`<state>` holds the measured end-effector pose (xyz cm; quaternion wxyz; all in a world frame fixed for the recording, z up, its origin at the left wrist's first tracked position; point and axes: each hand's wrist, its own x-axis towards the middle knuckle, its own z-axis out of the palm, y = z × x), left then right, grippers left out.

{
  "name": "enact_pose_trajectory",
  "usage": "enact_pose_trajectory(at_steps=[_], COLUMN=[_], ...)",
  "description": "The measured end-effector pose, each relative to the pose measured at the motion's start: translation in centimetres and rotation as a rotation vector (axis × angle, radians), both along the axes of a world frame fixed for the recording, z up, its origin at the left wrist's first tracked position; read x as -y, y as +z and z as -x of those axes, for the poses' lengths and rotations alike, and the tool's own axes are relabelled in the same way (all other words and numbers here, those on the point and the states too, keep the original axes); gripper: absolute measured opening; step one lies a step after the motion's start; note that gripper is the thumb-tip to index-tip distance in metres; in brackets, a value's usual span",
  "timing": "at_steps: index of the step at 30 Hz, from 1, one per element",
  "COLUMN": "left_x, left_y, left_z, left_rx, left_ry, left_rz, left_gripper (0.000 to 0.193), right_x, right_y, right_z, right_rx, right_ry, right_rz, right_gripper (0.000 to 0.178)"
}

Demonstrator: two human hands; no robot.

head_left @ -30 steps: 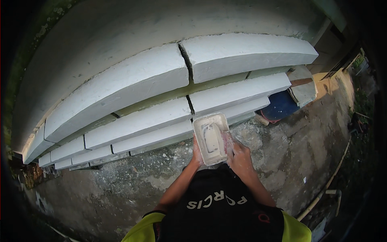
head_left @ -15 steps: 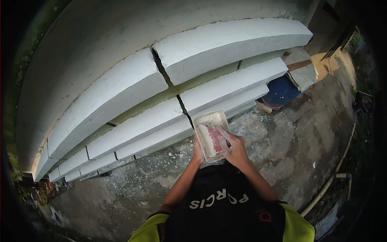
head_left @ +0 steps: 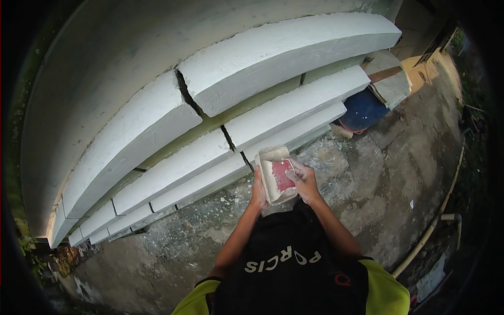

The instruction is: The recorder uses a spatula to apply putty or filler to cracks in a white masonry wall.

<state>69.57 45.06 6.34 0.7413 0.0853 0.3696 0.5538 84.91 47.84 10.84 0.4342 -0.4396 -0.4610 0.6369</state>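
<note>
In front of my body, my left hand (head_left: 258,189) grips the left side of a small off-white tray (head_left: 266,193) smeared with white paste. My right hand (head_left: 305,182) is closed on a flat pinkish-red scraper (head_left: 284,174), its left edge coated in the same paste. The scraper lies over the tray's inside, against or just above it; I cannot tell which. White residue covers the fingers of both hands. Beyond the tray stand long white blocks (head_left: 294,123) in stepped rows along a wall, with dark gaps (head_left: 187,93) between their ends.
A blue tub (head_left: 363,111) stands at the right end of the blocks, near a board (head_left: 391,84) with a brown strip. Stained concrete floor (head_left: 362,173) spreads below and to the right. A long pale pole (head_left: 438,207) and a bent pipe (head_left: 454,218) lie at the far right.
The scraper has turned in my right hand's grip, and more of its red face shows. The tray has tilted slightly. My view has shifted a little, moving the blocks up and left.
</note>
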Motion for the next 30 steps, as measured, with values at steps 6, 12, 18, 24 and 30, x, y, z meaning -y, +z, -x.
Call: enact_pose_trajectory(at_steps=[6,12,18,24,30], left_x=[-0.4,-0.6,-1.3,-1.2,0.8], left_y=[0.1,0.0,0.1,-1.6,-0.4], left_z=[-0.1,-0.5,-0.9,-0.5,0.8], left_rx=[-0.041,-0.075,-0.064,0.037,-0.04], left_ry=[-0.024,-0.043,-0.031,-0.088,-0.101], left_rz=[0.025,0.048,0.093,0.04,0.021], left_gripper=[0.071,0.073,0.073,0.078,0.078], right_x=[-0.7,-0.5,-1.0,-2.0,-1.8], right_y=[-1.5,-2.6,-2.2,-0.6,1.2], right_z=[-0.6,-1.2,-2.1,-4.4,-9.7], right_rx=[-0.183,-0.278,-0.41,-0.47,-0.705], right_ry=[-0.015,-0.099,-0.095,-0.121,-0.262], right_rz=[0.121,0.339,0.415,0.346,0.205], right_gripper=[0.044,0.043,0.04,0.041,0.044])
